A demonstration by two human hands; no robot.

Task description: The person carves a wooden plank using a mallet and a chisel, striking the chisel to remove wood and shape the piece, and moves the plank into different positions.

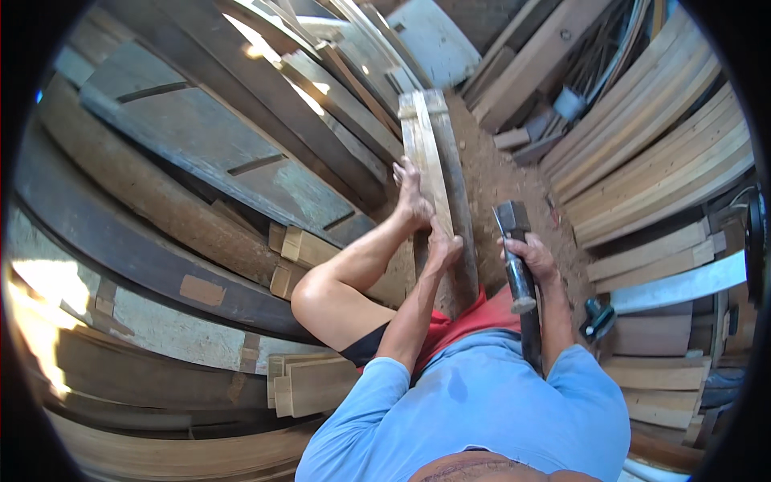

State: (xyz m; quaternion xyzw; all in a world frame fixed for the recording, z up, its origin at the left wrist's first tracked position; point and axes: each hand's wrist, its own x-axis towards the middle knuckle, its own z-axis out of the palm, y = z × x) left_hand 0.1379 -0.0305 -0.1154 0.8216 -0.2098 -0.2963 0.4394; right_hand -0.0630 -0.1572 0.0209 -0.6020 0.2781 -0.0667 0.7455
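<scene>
A pale, narrow wooden strip (434,173) lies lengthwise on a worn, thick plank (460,201) in front of me. My left hand (443,247) is closed around the near end of the strip, its fingers partly hidden. Just beyond that hand, my bare left foot (413,199) presses against the strip. To the right of the plank, my right hand (536,259) is wrapped around a dark hammer (512,214), block-shaped head uppermost. Lying along the hammer in the same grip is what looks like a chisel (520,277), with a thin blade and a pale, round butt end.
Long, dark boards (185,136) with slots lean at the left. Pale cut timbers (313,384) are stacked beside my left knee. Curved planks (642,128) line the right side, near a dark green power tool (597,319). Bare earth floor (502,173) shows beyond the plank.
</scene>
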